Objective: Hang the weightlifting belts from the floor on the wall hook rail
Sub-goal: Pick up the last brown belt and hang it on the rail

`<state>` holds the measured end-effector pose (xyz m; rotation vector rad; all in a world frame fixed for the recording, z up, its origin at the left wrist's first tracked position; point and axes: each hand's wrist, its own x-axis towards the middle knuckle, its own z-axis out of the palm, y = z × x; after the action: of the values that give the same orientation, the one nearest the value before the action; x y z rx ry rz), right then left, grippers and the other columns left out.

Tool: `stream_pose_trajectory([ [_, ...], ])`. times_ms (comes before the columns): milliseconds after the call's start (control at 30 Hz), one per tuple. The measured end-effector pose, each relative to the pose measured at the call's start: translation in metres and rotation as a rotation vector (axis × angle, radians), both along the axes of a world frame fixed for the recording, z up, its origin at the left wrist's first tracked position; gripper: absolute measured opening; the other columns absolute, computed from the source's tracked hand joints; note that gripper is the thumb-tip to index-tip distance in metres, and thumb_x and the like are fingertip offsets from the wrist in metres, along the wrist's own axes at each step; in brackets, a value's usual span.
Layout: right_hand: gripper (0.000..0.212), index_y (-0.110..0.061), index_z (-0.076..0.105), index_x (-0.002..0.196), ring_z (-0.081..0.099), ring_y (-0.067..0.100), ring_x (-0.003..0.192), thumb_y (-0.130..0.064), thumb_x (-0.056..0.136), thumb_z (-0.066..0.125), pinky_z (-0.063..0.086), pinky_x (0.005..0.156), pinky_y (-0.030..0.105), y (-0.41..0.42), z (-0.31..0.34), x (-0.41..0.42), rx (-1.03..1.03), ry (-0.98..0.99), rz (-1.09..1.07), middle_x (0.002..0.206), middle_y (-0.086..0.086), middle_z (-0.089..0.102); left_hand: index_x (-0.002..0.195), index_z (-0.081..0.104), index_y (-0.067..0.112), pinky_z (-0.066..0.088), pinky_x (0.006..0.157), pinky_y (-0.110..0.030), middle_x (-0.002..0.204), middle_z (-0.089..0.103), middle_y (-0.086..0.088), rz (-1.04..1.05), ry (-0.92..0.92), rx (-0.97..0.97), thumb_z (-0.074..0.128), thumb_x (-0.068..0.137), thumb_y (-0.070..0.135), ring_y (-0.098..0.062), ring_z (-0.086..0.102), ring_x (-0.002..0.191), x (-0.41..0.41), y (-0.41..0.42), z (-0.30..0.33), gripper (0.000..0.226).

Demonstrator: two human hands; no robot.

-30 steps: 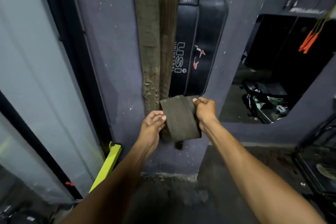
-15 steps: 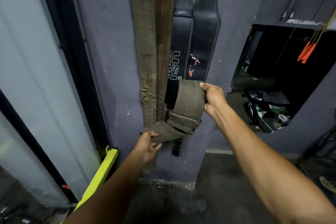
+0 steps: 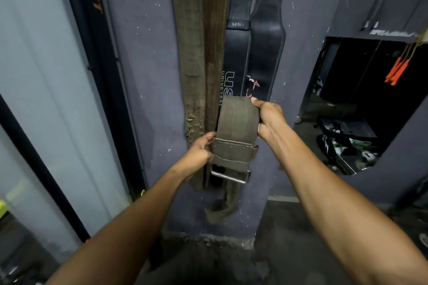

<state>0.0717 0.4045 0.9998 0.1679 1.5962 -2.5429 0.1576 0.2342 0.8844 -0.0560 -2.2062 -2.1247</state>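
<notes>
I hold an olive-green weightlifting belt (image 3: 237,120) upright in front of the grey wall pillar (image 3: 148,76). My right hand (image 3: 268,118) grips its upper right edge. My left hand (image 3: 200,154) pinches its left edge beside the stitched band above the metal buckle (image 3: 229,177). The belt's loose tail (image 3: 223,208) dangles below the buckle. Behind it hang a worn olive belt (image 3: 191,58), a brown belt (image 3: 215,53) and two black belts (image 3: 254,53) with white lettering. The hook rail lies above the frame, out of sight.
A mirror or opening (image 3: 361,104) to the right shows dark gym clutter. Orange handles (image 3: 398,71) hang at the far right. A black frame (image 3: 92,53) and a pale panel (image 3: 41,99) stand to the left. The concrete floor (image 3: 208,259) is rough at the pillar's base.
The belt has unfolded and now hangs straighter. My left hand moved up from the lower flap to the belt's left edge by the buckle. My right hand keeps hold of the upper edge.
</notes>
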Motion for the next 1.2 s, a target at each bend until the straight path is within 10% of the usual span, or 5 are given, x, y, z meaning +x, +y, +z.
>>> stream_pose_trajectory([
  [367, 0.02, -0.011, 0.064, 0.105, 0.059, 0.022, 0.073, -0.011, 0.108, 0.044, 0.057, 0.069, 0.035, 0.015, -0.031, -0.006, 0.179, -0.084, 0.103, 0.088, 0.013, 0.061, 0.123, 0.065, -0.001, 0.058, 0.093, -0.029, 0.116, 0.074, -0.011, -0.258, 0.106, 0.08, 0.061, 0.098, 0.005, -0.018, 0.072, 0.104, 0.003, -0.01, 0.078, 0.026],
  [600, 0.077, -0.029, 0.045, 0.151, 0.059, -0.006, 0.114, 0.009, 0.087, 0.062, 0.036, 0.095, -0.004, 0.023, -0.048, 0.026, 0.952, 0.853, 0.116, 0.136, -0.007, 0.057, 0.111, 0.065, -0.01, 0.064, 0.062, -0.03, 0.089, 0.077, -0.02, -0.016, -0.083, 0.427, 0.063, 0.095, 0.003, -0.023, 0.078, 0.074, -0.007, -0.006, 0.113, 0.021],
  [767, 0.052, -0.021, 0.065, 0.137, 0.056, 0.003, 0.133, -0.028, 0.088, 0.082, 0.044, 0.113, 0.024, 0.021, -0.016, 0.038, 0.863, 1.246, 0.125, 0.137, -0.008, 0.065, 0.099, 0.068, -0.004, 0.06, 0.047, -0.026, 0.081, 0.074, -0.019, 0.043, -0.194, 0.577, 0.068, 0.093, 0.015, -0.024, 0.074, 0.058, -0.008, 0.001, 0.124, 0.02],
  [1000, 0.011, -0.024, 0.076, 0.087, 0.067, 0.006, 0.079, -0.026, 0.096, 0.071, 0.055, 0.073, 0.039, 0.01, 0.031, 0.041, 0.72, 1.008, 0.022, 0.081, -0.005, 0.075, 0.07, 0.072, -0.001, 0.043, 0.035, -0.019, 0.055, 0.066, -0.016, 0.037, -0.156, 0.13, 0.032, 0.103, 0.06, -0.018, 0.058, 0.037, 0.003, -0.008, 0.121, 0.08],
  [1200, 0.019, -0.008, 0.066, 0.114, 0.074, 0.027, 0.104, -0.019, 0.099, 0.068, 0.059, 0.086, 0.03, -0.006, 0.055, 0.044, 0.339, 0.709, 0.087, 0.108, 0.013, 0.076, 0.103, 0.065, 0.017, 0.055, 0.063, -0.02, 0.089, 0.073, 0.003, 0.262, 0.421, -0.068, 0.06, 0.1, 0.021, -0.008, 0.07, 0.075, 0.012, -0.022, 0.131, 0.008],
])
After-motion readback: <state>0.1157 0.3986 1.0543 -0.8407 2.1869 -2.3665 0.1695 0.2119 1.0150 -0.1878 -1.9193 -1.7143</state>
